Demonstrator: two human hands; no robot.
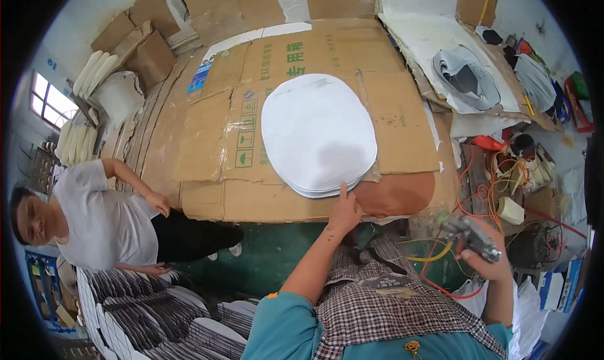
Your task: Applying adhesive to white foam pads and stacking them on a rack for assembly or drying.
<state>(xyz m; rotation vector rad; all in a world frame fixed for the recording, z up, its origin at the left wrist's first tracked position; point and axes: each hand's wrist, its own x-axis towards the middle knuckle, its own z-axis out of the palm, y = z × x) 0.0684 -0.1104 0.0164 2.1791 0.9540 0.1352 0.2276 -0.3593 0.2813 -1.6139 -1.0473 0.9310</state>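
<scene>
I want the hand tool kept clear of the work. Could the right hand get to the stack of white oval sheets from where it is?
Probably yes. The right hand holds a hand tool off the table's near edge; nothing blocks its way to the stack of white oval sheets, whose near rim the left hand touches.

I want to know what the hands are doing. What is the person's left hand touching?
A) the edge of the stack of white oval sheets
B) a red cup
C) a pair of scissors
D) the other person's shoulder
A: the left hand has its fingertips on the near edge of the stack of white oval sheets lying on the cardboard-covered table, while the right hand grips a grey tool off to the side.
</scene>
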